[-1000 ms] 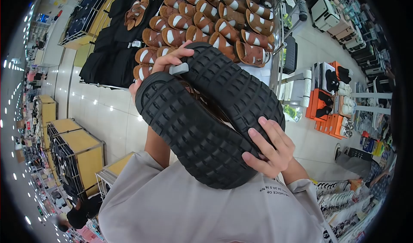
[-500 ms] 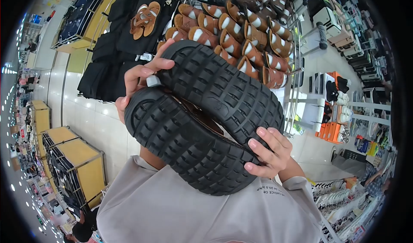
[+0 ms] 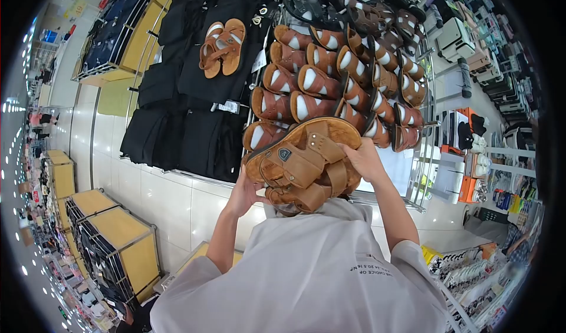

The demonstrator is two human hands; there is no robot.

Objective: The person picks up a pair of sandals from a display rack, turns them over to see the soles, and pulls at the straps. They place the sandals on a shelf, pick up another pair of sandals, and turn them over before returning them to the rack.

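- Black garments [image 3: 203,141]: laid out beyond and left of the tan sandals, with a displayed pair [image 3: 223,47] set on top.
- Left hand [image 3: 239,194]: grip closed on the tan sandals' left end.
- Tan sandals [image 3: 303,165]: held up between both hands; judged light, firm-soled, pliant-strapped, hardly fragile; best grasped by the sole edges.
- Brown sandals [image 3: 318,81]: arranged in rows beyond the tan sandals.
- Right hand [image 3: 367,161]: grip closed on the tan sandals' right end.

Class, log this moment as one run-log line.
left hand: grips brown sandals; right hand: grips same pair; uppers: in view; ahead: sandal rows, black garments
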